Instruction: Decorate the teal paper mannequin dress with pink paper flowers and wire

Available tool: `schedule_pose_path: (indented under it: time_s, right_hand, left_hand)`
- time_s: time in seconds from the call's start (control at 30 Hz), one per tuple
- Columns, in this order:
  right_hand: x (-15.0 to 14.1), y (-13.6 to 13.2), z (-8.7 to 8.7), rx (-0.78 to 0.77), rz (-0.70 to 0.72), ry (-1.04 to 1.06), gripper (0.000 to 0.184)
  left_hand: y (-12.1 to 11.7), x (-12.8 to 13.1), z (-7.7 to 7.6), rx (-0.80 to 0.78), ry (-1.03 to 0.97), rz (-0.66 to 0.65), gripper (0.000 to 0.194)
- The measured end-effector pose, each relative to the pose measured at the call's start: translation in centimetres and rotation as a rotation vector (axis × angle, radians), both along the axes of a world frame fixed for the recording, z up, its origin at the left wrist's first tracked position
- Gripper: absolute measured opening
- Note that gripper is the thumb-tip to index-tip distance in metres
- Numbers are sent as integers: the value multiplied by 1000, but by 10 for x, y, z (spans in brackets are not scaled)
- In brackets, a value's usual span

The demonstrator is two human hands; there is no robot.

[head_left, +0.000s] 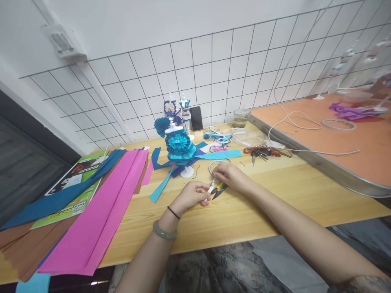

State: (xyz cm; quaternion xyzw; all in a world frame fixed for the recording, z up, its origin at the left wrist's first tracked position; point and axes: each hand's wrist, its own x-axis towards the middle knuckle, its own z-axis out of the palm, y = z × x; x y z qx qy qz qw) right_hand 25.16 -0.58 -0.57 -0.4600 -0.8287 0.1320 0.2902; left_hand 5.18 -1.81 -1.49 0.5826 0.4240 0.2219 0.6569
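Observation:
Between the thumb and fingers of my left hand (194,194) is a small white strip (211,186) with dark marks. My right hand (228,175) is closed in a pinch just above the strip's upper end; what its fingertips hold is hidden. A white ring-shaped roll of tape (210,165) lies against the right fingers, partly covered by them. Under and between both hands rest dark scissors (220,191), blades toward the left hand. Behind them stands a small white dress form (174,127) wearing a pleated turquoise paper dress (180,147).
Pink crepe paper (100,211), blue paper (61,203) and a magazine (77,195) cover the left side. Paper scraps (218,140), red-handled tools (264,151), a phone (196,118) and a lidded jar (240,118) sit behind. An orange-topped table (336,142) adjoins at right.

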Motion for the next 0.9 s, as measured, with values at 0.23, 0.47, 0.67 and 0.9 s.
schedule_pose_path:
  time_s: [0.23,0.47,0.67,0.9]
  right_hand:
    - [12,4,-4,-118,-286,125,9]
    - [13,-14,9,-355,163,79,19]
    - [7,-22,10,-154,246,-112,16]
    - [15,-18,13,-263,351,-30,18]
  left_hand:
    - [2,-2,5,-62,-57,60,28]
    - [4,-9,7,-151,-219,72,29]
    - [3,-8,13,-152,-191,74,27]
    - [4,-10,10,-115,-237,76,36]
